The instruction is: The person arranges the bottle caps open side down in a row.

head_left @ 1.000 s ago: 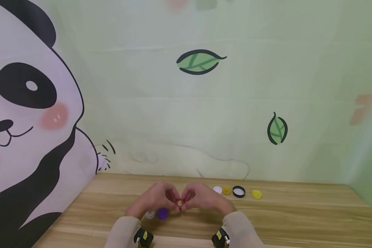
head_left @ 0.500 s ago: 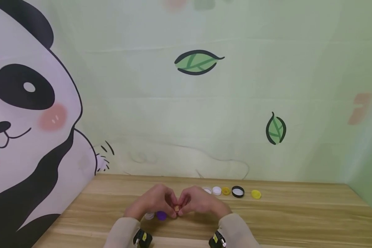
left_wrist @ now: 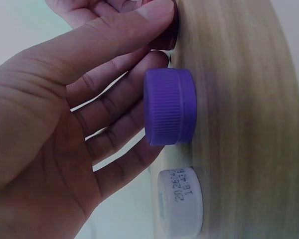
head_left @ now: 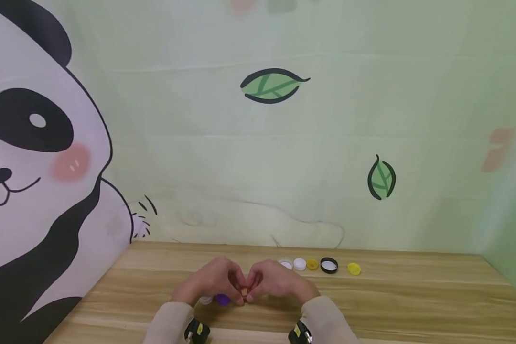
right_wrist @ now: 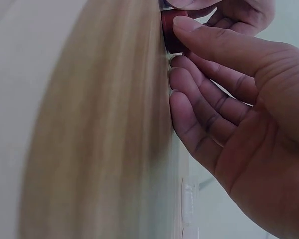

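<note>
A small dark red bottle cap [left_wrist: 168, 37] stands at the table surface, with something light on its top in the head view. My left hand [head_left: 217, 281] pinches it from the left with thumb and fingers. From the other side my right hand [head_left: 275, 279] pinches the same red cap [right_wrist: 174, 32], so the two hands' fingertips nearly meet around it. Right below the left fingers in the left wrist view sits a ridged purple cap [left_wrist: 169, 107]. Beside that one lies a white cap [left_wrist: 181, 204] with printed characters. Fingers partly hide the red cap.
Along the back of the wooden table [head_left: 413, 296] runs a row: two white caps, one of them [head_left: 299, 264] fully visible, an orange-yellow cap [head_left: 312, 264], a black-rimmed lid [head_left: 329, 265] and a yellow cap [head_left: 354, 269]. A panda-printed backdrop [head_left: 189, 143] rises behind.
Both hands have come down and slightly nearer with the red cap between them, then stay almost still. A white cap at the back has come out from behind the right hand.
</note>
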The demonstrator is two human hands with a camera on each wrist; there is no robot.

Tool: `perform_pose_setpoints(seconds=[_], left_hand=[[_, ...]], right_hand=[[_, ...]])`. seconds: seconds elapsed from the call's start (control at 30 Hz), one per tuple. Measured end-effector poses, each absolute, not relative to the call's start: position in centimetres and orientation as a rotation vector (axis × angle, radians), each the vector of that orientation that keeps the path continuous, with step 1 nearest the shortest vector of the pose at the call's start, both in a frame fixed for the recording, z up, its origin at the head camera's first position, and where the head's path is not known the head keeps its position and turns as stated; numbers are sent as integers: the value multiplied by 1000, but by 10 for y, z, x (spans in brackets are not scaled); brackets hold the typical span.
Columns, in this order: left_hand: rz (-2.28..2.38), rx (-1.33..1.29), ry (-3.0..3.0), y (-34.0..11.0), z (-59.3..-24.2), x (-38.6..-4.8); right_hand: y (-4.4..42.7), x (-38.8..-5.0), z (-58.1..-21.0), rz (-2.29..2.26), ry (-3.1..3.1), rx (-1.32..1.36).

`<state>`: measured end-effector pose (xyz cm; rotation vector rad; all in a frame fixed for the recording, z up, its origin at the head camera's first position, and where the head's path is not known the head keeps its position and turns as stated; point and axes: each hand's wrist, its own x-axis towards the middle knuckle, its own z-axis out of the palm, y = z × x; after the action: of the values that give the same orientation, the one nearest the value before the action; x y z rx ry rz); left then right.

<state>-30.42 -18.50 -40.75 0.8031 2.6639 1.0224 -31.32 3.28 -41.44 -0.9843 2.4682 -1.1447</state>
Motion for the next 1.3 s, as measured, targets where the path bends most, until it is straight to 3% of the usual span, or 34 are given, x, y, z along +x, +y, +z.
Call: perform_pose_setpoints(seconds=[0.8, 1.3], left_hand=[[1081, 778, 2596, -191, -399, -303], [1206, 784, 2934, -129, -400, -315]], right_hand=[[49, -313, -399, -1175, 2584, -933], [83, -318, -391, -1290, 2848, -830]])
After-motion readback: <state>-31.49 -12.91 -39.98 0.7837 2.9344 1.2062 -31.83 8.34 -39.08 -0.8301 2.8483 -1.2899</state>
